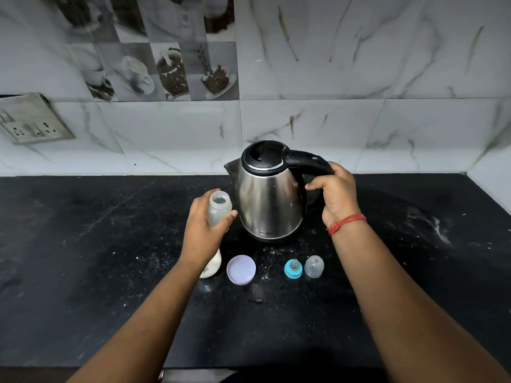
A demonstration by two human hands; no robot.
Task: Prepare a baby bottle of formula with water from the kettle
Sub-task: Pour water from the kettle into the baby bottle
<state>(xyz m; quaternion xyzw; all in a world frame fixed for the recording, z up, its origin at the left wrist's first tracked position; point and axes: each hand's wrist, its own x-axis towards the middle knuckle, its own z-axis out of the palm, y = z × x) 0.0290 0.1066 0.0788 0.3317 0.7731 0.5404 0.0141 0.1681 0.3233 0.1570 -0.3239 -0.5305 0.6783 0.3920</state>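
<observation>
- Baby bottle (219,208): clear, top off, mouth open upward, held roughly upright just left of the kettle, near its spout side. Whether its base touches the counter cannot be told; the hand hides the lower part.
- Left hand (206,233): fingers and thumb wrapped round the bottle's lower body, thumb tip close to the kettle wall.
- Kettle (269,192): steel body, black lid closed, spout pointing left, upright on the black counter (83,272).
- Right hand (338,193): curled round the kettle's black handle (309,161) at the right side; red thread band (345,223) on the wrist.
- Hands well apart, kettle between them.
- Front row on the counter, left to right: a pale container (211,266) partly hidden under the left wrist; a lilac lid (240,269) lying open side up; a teal ring with teat (293,268); a clear dome cap (314,266) just beside it.
- Counter speckled with white dust and crumbs.
- Behind: marble-look wall tiles, a coffee-print tile panel (154,51), a socket plate (33,120) at far left.
</observation>
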